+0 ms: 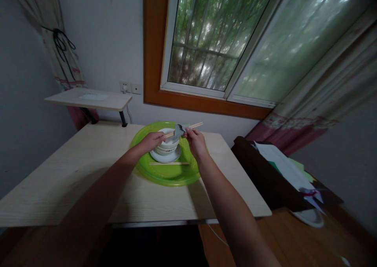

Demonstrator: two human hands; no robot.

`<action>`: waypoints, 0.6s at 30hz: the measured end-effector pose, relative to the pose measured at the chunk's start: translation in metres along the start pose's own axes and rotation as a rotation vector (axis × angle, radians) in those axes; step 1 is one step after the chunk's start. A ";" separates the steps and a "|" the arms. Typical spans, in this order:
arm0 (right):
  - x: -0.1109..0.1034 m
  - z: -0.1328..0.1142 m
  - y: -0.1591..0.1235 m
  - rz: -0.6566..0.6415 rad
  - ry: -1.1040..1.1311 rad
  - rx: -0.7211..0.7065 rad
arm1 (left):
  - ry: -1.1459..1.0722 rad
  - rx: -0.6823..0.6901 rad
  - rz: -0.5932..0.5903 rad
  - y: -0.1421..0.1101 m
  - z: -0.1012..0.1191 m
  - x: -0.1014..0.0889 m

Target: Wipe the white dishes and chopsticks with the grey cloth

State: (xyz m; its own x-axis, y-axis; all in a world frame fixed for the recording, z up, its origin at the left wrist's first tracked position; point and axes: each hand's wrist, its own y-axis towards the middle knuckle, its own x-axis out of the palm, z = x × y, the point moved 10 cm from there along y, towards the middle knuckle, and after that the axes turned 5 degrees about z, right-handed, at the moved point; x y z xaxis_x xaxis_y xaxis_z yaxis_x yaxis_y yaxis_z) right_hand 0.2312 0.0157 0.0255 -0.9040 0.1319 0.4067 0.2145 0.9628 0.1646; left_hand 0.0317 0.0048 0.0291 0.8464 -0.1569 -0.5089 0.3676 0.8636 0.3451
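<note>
My left hand [155, 140] is closed on one end of a pair of pale wooden chopsticks [196, 125], held over the bowls. With my right hand [193, 136] I pinch a grey-green cloth [179, 130] wrapped around the chopsticks, whose far end sticks out to the upper right. Below my hands, a stack of white bowls [166, 149] stands on a white plate [174, 158] inside a round green basin [165, 182]. Another pair of chopsticks [169, 163] lies in the basin in front of the plate.
The basin sits on a light wooden table [97, 153]. A small raised shelf [113, 101] with a paper on it stands at the back left. Behind the table is a window [212, 55]. Right of the table, papers [282, 169] lie on a dark surface.
</note>
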 end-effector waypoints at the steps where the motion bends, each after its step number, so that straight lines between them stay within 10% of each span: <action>1: -0.008 -0.006 0.002 0.050 0.025 -0.036 | 0.004 -0.009 0.001 0.000 -0.001 0.000; 8: -0.048 -0.023 0.009 0.291 0.112 -0.179 | 0.034 -0.028 0.002 0.000 -0.007 -0.002; 18: -0.013 -0.005 0.005 0.085 0.061 -0.051 | 0.010 -0.013 -0.005 0.000 -0.009 0.001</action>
State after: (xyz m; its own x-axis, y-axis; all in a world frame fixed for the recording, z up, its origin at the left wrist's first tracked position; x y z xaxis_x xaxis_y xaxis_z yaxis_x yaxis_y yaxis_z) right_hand 0.2454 0.0173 0.0254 -0.8578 0.1963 0.4750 0.3094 0.9352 0.1723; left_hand 0.0293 0.0091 0.0210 0.8405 -0.1566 -0.5186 0.3667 0.8691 0.3319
